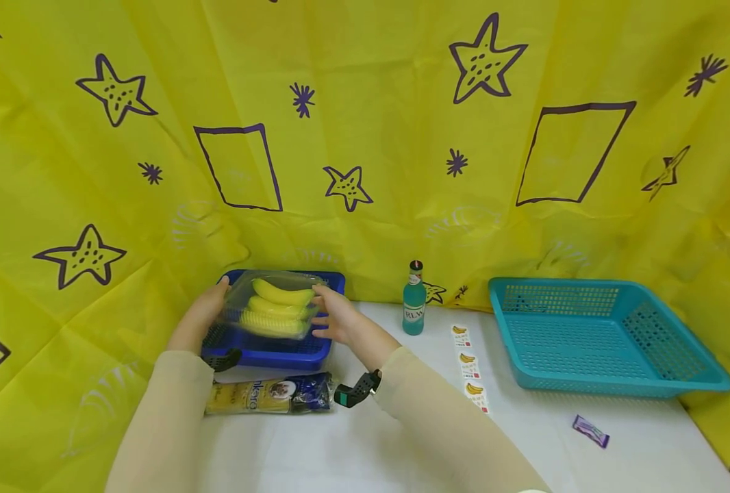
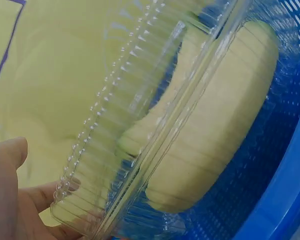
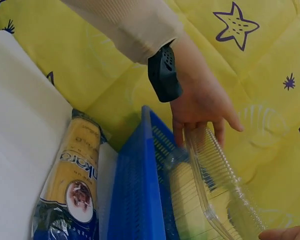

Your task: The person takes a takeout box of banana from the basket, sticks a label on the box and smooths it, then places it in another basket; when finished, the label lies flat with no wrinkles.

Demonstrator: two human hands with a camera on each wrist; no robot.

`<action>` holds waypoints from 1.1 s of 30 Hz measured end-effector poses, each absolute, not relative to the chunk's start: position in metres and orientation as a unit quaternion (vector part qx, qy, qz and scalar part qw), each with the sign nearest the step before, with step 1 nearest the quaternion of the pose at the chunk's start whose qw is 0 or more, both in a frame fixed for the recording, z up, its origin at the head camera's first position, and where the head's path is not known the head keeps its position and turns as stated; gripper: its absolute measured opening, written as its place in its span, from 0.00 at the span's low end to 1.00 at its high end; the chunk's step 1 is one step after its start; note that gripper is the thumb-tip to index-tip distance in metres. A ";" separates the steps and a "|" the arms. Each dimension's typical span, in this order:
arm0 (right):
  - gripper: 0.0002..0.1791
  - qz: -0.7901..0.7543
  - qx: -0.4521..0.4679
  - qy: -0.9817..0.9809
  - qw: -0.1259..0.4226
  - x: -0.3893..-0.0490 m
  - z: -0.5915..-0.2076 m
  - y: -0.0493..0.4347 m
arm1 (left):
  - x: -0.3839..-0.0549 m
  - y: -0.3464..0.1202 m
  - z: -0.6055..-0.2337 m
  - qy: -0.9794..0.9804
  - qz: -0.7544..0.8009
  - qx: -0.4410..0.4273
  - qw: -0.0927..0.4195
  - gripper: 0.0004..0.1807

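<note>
A clear plastic clamshell box (image 1: 234,298) with yellow bananas (image 1: 281,293) inside is held, tilted, over a blue basket (image 1: 260,359). My left hand (image 1: 214,304) grips the left end of the box. At the opposite end, my right hand (image 1: 340,316) holds it, with the thumb near the top edge and the fingers lower down. In the left wrist view, the ribbed lid stands up from the banana side, and left fingers (image 2: 37,197) lie against the box's end. The right wrist view shows a right fingertip (image 3: 285,234) at the near corner.
A pack of pasta (image 1: 260,396) lies in front of the blue basket. To the right are a turquoise bottle (image 1: 413,308), a column of banana stickers (image 1: 467,359) and a teal basket (image 1: 593,389). A small purple packet (image 1: 590,431) lies at front right. A yellow curtain (image 1: 389,103) hangs behind.
</note>
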State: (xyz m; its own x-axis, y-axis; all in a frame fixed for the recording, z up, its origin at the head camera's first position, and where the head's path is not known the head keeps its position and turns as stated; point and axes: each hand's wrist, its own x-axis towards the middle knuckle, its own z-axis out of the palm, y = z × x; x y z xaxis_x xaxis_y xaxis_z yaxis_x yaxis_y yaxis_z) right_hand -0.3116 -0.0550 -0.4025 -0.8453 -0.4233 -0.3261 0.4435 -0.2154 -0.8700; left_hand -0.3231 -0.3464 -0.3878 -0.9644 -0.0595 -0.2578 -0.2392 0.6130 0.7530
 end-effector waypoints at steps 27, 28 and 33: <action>0.24 -0.708 -0.070 0.677 0.187 -0.274 -0.385 0.020 | -0.259 -0.298 -0.359 0.858 0.513 -0.001 0.033 0.41; 0.23 -0.708 -0.068 0.680 0.180 -0.273 -0.386 0.024 | -0.255 -0.294 -0.359 0.861 0.508 0.001 0.032 0.41; 0.23 -0.705 -0.056 0.692 0.141 -0.272 -0.389 0.042 | -0.241 -0.278 -0.362 0.864 0.502 0.008 0.026 0.39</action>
State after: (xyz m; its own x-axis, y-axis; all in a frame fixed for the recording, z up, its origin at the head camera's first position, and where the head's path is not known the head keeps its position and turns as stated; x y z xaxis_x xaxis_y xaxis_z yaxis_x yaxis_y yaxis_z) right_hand -0.2716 0.0422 -0.3886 -0.9542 -0.2759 -0.1157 0.1208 -0.0014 -0.9927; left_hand -0.2409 -0.2780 -0.3621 -0.9985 0.0394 -0.0377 -0.0132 0.4955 0.8685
